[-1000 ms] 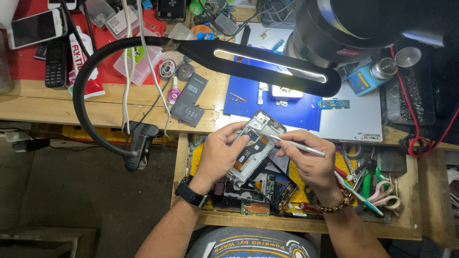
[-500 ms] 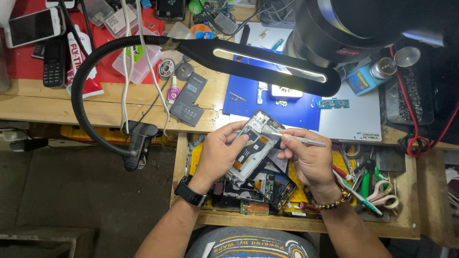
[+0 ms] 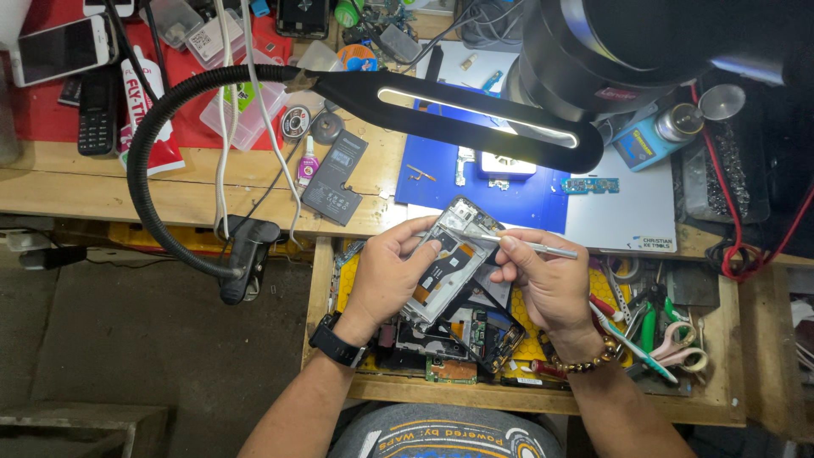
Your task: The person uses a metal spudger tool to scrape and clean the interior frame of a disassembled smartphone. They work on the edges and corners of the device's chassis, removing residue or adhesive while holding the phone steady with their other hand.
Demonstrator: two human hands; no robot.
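At the centre of the frame my left hand has its grip closed round an opened phone frame, tilted above the open drawer of tools. My right hand pinches thin metal tweezers, their tip touching the frame's upper end. A black lamp arm crosses the table above.

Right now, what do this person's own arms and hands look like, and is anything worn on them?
Both forearms are bare, with no sleeves and no gloves. The left hand has a black watch with a dark band strapped at the wrist. The right hand has a bracelet of brown and dark beads around the wrist. No rings show on the fingers.
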